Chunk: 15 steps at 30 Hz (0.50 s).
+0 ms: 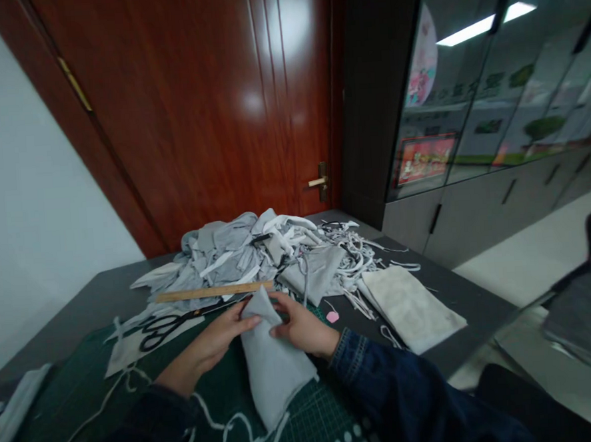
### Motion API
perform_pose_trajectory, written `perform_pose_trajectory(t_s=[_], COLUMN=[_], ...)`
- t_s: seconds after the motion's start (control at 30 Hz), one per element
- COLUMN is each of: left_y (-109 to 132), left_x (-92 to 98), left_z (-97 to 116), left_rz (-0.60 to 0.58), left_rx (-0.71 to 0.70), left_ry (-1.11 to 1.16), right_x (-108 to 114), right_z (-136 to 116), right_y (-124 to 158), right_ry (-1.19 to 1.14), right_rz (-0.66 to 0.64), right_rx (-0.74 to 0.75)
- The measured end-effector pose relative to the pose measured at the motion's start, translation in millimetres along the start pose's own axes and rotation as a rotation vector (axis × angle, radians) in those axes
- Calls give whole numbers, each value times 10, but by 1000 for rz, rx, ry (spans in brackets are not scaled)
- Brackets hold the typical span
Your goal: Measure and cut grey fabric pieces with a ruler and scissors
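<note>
Between my two hands is a light grey fabric pouch [277, 372], tilted above a green cutting mat [312, 423]. My left hand [229, 328] pinches its upper left edge, thumb on the front. At the upper right edge, my right hand [296, 321] grips the cloth with bent fingers and thumb. The pouch's top comes to a point between the hands. White cord [233, 438] trails in loops from near its lower end. Just left of my left hand lie black-handled scissors [159, 331], partly on a pale fabric strip [133, 351].
A wooden ruler [204, 293] lies before a heap of grey fabric [221, 242] and tangled white cords [355, 254]. To the right are a cream cloth piece [413, 307] and a small pink piece [332, 317]. Behind the table stands a brown door [193, 107]; a chair [586, 310] is at right.
</note>
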<state>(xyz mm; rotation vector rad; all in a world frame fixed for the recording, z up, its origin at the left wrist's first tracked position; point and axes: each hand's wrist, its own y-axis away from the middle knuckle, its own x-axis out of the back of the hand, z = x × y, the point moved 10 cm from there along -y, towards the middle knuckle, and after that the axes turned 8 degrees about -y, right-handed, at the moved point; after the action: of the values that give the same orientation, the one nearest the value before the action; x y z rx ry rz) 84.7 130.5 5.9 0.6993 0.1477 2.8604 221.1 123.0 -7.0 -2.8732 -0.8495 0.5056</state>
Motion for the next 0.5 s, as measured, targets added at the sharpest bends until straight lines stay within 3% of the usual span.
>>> perform_pose_trajectory(t_s=[0.1, 0.23, 0.37, 0.5], left_y=[-54, -400, -913, -1355], left_x=[-139, -449, -1098, -1819], left_z=[278, 842, 1383, 1711], left_rz=[-142, -169, -206, -177], left_rx=[-7, -87, -203, -322], left_ry=[85, 167, 140, 49], right_x=[250, 931, 1646, 2428], right_z=[-275, -675, -1012, -1271], right_y=[114, 528, 1088, 1623], right_ry=[41, 116, 210, 396], right_rz=[48, 320, 474, 686], right_rx=[15, -53, -152, -83])
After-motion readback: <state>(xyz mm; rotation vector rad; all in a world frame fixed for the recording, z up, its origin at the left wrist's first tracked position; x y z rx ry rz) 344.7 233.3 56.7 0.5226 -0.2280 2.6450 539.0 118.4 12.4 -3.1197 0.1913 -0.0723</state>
